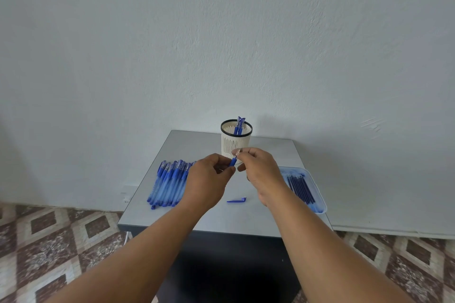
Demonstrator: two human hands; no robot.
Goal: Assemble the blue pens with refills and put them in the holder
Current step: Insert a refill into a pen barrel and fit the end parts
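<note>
head view: only one camera, so everything's from here
left hand (209,179): centre of frame, fingers curled round a blue pen barrel (233,162), only the blue grip end pokes out toward the right
right hand (258,167): just right of centre, pinching a small silvery tip piece (237,152) right at the barrel's end, looks like the nose cone going on or off, too small to say which
pen cap (236,200): loose on the grey table (270,216), lower centre, just below the hands
unassembled pens (170,183): a row lying left of centre, partly behind the left hand
refills (301,187): dark blue sticks in a pale blue tray (320,204) at right of centre
holder (236,141): white slotted cup with dark rim, behind the hands, a few finished pens (239,125) already standing in it
what could go wrong: that tip piece is tiny, a slack pinch and it drops and rolls off the table; threading it on crooked could jam it; the loose cap could get swept off by a wrist
</note>
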